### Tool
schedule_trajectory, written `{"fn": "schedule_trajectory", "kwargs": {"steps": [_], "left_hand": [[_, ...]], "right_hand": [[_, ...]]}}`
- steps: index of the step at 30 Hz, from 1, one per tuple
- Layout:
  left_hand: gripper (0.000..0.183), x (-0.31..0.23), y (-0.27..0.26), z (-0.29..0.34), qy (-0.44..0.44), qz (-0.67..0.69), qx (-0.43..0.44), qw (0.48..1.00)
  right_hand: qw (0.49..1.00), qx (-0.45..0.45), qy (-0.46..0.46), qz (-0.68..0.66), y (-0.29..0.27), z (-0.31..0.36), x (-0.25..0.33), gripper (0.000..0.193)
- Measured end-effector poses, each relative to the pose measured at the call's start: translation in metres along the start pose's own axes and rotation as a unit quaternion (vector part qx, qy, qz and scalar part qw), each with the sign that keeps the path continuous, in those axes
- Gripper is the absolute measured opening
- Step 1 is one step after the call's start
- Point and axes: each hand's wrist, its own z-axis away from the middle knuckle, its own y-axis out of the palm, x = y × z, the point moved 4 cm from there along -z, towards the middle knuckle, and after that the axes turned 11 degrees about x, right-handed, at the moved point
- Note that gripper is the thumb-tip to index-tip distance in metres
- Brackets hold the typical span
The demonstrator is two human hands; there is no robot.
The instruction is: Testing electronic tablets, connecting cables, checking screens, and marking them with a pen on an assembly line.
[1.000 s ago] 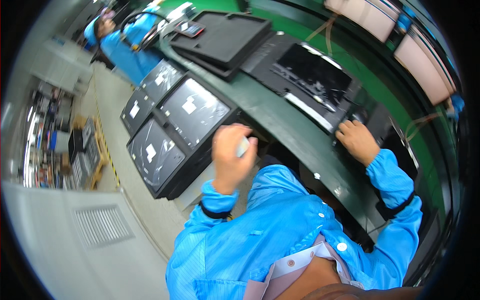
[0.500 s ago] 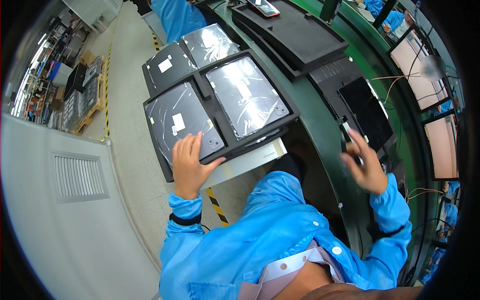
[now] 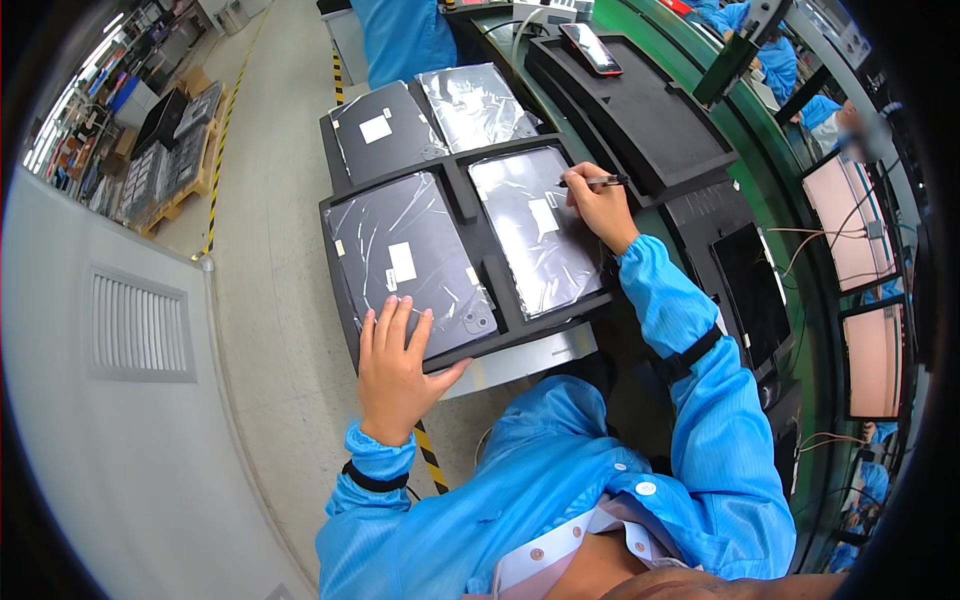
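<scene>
Two film-wrapped tablets lie back-up in a black foam tray (image 3: 462, 192). My left hand (image 3: 398, 375) rests with spread fingers on the lower part of the left tablet (image 3: 415, 270), which carries a white label. Over the upper right edge of the right tablet (image 3: 525, 215), my right hand (image 3: 600, 205) is closed on a dark pen (image 3: 605, 181). The pen's tip end points left, close to the tablet's film; whether it touches I cannot tell. A white label sits mid-tablet, left of that hand.
Behind, another tray holds two more wrapped tablets (image 3: 385, 130). On the green bench at right lie stacked black trays (image 3: 650, 110) with a phone (image 3: 590, 48) on top, and a black-screened tablet (image 3: 750, 290). Monitors (image 3: 850, 225) stand beyond. A person's blue sleeve (image 3: 405, 40) shows at the back.
My right hand has moved from the bench at right, up and left, to the right tablet, where it holds a pen. My left hand stays on the left tablet. The whole view has shifted.
</scene>
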Motion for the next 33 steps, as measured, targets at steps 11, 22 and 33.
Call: {"fn": "schedule_trajectory", "kwargs": {"steps": [11,22,33], "left_hand": [[0.075,0.007,0.010,0.000,-0.008,0.023,-0.007,1.000],[0.069,0.009,0.001,-0.002,-0.011,0.046,-0.029,0.998],[0.072,0.015,0.003,0.001,-0.017,0.060,-0.035,0.997]], "right_hand": [[0.995,0.020,0.023,0.091,0.004,0.001,-0.007,0.028],[0.971,0.210,-0.014,-0.109,0.136,0.029,0.070,0.021],[0.961,0.275,0.005,-0.012,0.207,0.033,0.084,0.023]]}}
